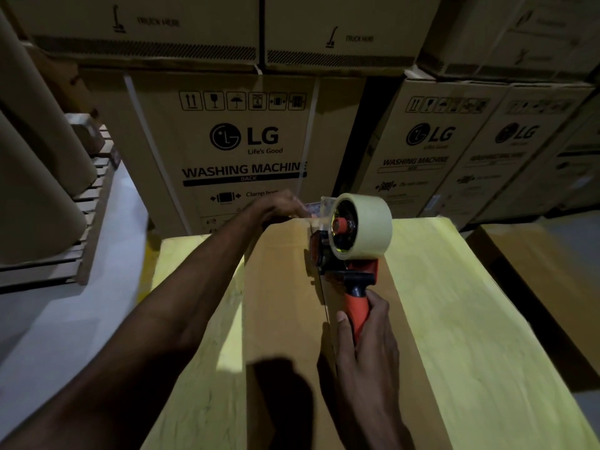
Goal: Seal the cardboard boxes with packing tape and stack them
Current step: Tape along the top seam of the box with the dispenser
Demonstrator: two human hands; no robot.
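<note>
1. Step in hand: the first strip of tape is judged to be getting started at the far end of the cardboard box (285, 319). No tape can be made out along the seam (319, 287), so sealing is taken as barely begun and stacking as not started.
2. The box lies flat on the yellow surface (454, 319), long axis pointing away from the person, flaps closed, seam running down the middle.
3. The tape dispenser (344, 254) is held over the far half of the box, near the seam, with the tape roll (367, 225) on top. Contact with the cardboard cannot be told.
4. Right hand (363, 339): the grip is clenched round the orange handle (357, 310), thumb laid along its near side.
5. Left hand (282, 206): reached to the box's far edge, fingers at the clear tape end just beside the dispenser's front. Whether the tape is pinched or only pressed down cannot be told.
6. Next move, as judged: the tape end is to be stuck over the far edge and kept pinned, then the dispenser is to be drawn toward the person along the seam, kept centred and pressed down so both flaps are caught.
7. Washing machine cartons (243, 141) are stacked behind; another box (535, 271) lies at right.
</note>
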